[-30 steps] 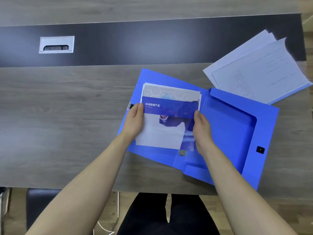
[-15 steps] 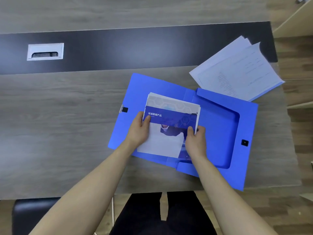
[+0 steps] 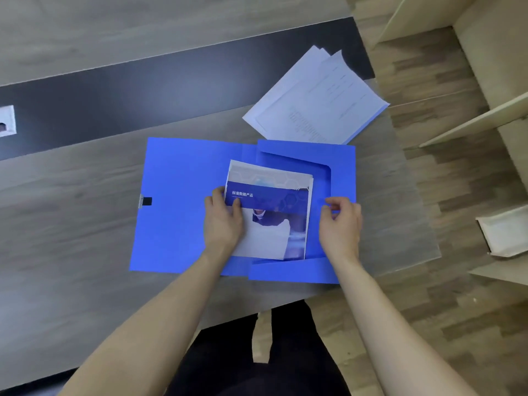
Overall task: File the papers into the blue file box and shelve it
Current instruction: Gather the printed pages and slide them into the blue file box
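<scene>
The blue file box (image 3: 177, 212) lies open and flat on the wooden desk, its lid spread to the left. A stack of brochures (image 3: 274, 207) with a blue banner and white lower half rests over the box's tray part. My left hand (image 3: 223, 221) holds the stack's left edge, thumb on top. My right hand (image 3: 340, 224) pinches the blue side flap of the box at the tray's right wall. More white printed papers (image 3: 317, 101) lie fanned on a blue sheet at the desk's far right corner.
The desk (image 3: 71, 238) has a dark strip along its middle and a cable grommet (image 3: 7, 120) at the far left. To the right stands a light wooden shelf unit (image 3: 471, 118) with open compartments over wood flooring. The desk's right edge runs just past the box.
My right hand has let go of the brochures and moved right onto the box's side flap. The stack has shifted right, over the tray. My view has swung right, showing the shelves.
</scene>
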Demonstrator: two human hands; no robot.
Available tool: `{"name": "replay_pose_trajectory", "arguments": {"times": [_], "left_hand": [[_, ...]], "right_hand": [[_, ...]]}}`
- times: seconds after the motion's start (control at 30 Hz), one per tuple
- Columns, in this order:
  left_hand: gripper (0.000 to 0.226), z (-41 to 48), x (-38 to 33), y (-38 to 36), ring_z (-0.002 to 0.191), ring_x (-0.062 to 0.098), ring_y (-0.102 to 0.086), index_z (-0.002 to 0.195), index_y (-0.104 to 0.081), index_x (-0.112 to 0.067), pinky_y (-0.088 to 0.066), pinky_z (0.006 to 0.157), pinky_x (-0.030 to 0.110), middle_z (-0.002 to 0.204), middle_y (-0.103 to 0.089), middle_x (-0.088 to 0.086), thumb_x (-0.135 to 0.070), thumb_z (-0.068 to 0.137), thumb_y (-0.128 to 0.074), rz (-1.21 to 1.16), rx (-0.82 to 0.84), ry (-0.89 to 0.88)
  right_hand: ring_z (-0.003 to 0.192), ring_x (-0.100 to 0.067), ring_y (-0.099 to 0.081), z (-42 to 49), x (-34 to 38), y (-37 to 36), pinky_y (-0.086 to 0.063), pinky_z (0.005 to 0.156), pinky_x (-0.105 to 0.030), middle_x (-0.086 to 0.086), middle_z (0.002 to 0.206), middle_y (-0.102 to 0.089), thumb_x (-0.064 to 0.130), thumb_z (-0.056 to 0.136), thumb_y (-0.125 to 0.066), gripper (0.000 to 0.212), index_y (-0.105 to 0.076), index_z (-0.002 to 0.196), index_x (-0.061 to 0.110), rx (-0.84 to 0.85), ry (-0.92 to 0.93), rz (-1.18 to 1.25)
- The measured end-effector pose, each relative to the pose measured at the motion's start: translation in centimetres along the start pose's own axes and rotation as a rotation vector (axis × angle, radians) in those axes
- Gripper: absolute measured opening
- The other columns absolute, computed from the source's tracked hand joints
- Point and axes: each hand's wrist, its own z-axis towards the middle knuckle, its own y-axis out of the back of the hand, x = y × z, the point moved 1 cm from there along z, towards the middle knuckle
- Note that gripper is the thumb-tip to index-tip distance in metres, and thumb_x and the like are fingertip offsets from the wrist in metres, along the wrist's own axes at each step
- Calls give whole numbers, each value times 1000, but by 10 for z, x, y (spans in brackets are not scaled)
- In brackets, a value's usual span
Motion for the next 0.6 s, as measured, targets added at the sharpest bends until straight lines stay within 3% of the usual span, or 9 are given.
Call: {"name": "replay_pose_trajectory", "arguments": {"times": [0.07,0.17,0.27,0.33,0.47,0.53,0.6], "left_hand": [[41,-4,-13,-14,106,34,-62,143,-49,-11,-42,81,33,136,-48,11,-26,106,-54,13,-11,22],[42,-11,-28,-32,111,37,-61,144,-52,-7,-44,89,33,136,-47,16,-24,105,-55,-2,24,43],[41,-20,-40,-52,122,38,-53,142,-56,-9,-42,105,39,133,-49,18,-25,104,-55,8,81,77],[37,-29,-47,-67,123,40,-49,136,-59,-8,-40,104,38,132,-49,19,-25,104,-54,24,93,106],[61,-45,-65,-88,125,41,-41,157,-36,-9,-38,108,40,141,-38,17,-25,102,-55,27,107,202],[71,-49,-71,-91,130,39,-38,162,-26,-12,-37,106,45,145,-36,14,-33,101,-55,132,106,244],[67,-48,-73,-88,133,36,-39,158,-32,-15,-34,108,48,146,-37,11,-42,101,-54,261,89,255]], "right_hand": [[122,-32,-52,18,-7,17,-39,104,-37,-9,130,-54,17,101,-57,29,-66,128,15,-86,-38,-62],[132,-35,-45,39,-18,30,-37,109,-42,-15,143,-48,23,100,-61,39,-57,138,15,-37,-147,-105],[119,-32,-56,45,-22,29,-46,92,-40,-8,140,-44,28,100,-60,41,-50,138,17,105,-177,-25],[118,-31,-57,48,-23,26,-49,93,-42,-6,141,-43,30,99,-60,45,-47,141,19,151,-172,-26],[129,-36,-52,55,-18,23,-49,107,-56,-11,145,-44,33,98,-60,51,-45,145,18,163,-203,-61],[130,-36,-51,62,-16,24,-49,107,-54,-12,144,-45,36,99,-61,51,-47,143,17,163,-220,-63],[132,-37,-49,70,-12,27,-46,108,-49,-15,144,-48,38,100,-63,48,-51,140,14,124,-214,-42]]}}
